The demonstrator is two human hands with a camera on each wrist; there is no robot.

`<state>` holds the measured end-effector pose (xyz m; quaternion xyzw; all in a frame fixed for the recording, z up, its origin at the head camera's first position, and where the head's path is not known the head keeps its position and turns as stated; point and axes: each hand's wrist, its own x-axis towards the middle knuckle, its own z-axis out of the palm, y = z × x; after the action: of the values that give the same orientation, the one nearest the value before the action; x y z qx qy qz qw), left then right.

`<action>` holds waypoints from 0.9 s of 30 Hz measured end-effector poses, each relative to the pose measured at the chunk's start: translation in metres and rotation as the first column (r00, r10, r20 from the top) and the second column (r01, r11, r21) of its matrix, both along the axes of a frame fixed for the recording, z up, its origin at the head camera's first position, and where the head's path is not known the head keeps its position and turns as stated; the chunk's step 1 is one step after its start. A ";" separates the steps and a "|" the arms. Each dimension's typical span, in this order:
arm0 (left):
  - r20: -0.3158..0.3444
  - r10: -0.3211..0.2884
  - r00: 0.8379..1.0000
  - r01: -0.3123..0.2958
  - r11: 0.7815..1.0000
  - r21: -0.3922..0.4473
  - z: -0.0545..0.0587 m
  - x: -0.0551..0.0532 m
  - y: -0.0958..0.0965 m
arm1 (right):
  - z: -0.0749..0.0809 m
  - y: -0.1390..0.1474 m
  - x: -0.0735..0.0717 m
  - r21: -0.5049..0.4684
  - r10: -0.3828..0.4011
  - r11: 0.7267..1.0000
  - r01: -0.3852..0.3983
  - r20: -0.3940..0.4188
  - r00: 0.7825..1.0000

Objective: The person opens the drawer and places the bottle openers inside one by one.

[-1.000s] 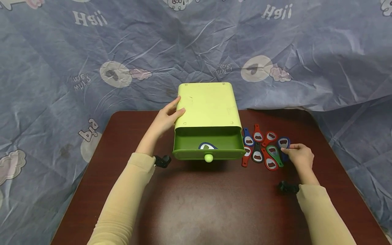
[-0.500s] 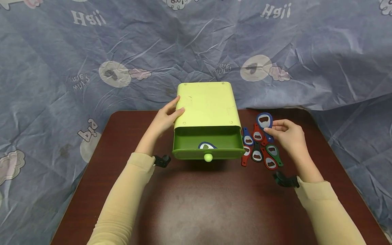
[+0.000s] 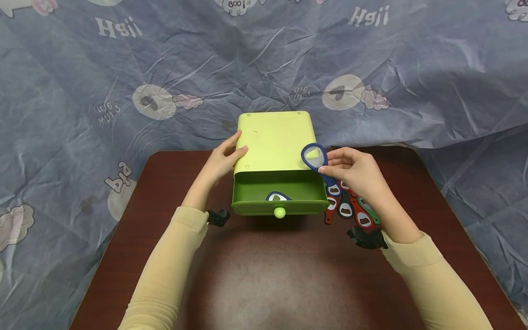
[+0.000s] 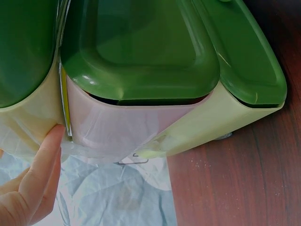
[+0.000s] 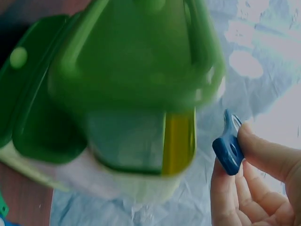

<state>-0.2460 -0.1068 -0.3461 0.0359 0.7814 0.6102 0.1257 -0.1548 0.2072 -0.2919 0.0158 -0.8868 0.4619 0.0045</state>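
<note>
A pale yellow-green drawer cabinet [image 3: 274, 142] stands at the table's back. Its top green drawer [image 3: 253, 208] is pulled out, with a blue-rimmed bottle opener [image 3: 276, 196] inside. My left hand [image 3: 218, 162] rests against the cabinet's left side, fingers fairly straight; in the left wrist view a fingertip touches the wall. My right hand [image 3: 359, 173] pinches a blue bottle opener [image 5: 229, 150] between thumb and fingers, above the drawer's right edge. Beneath that hand, more bottle openers [image 3: 345, 210] in red, black, green and blue lie on the table, partly hidden.
The dark red-brown table [image 3: 264, 275] extends in front of the cabinet. A wrinkled blue-grey cloth [image 3: 206, 68] with printed figures hangs behind. Two closed green drawers show below the pulled one in the wrist views.
My right hand has picked a blue bottle opener up from the right of the pile and carried it left to the cabinet. My left hand has stayed in place.
</note>
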 end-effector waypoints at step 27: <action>0.022 0.006 1.000 -0.007 1.000 0.016 -0.001 -0.002 0.001 | -0.023 -0.058 -0.010 0.174 0.308 0.923 -0.343 0.202 0.930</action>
<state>-0.2479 -0.1053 -0.3471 0.0276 0.7752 0.6171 0.1321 -0.1646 0.1490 -0.3152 0.1242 -0.9118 0.3614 -0.1501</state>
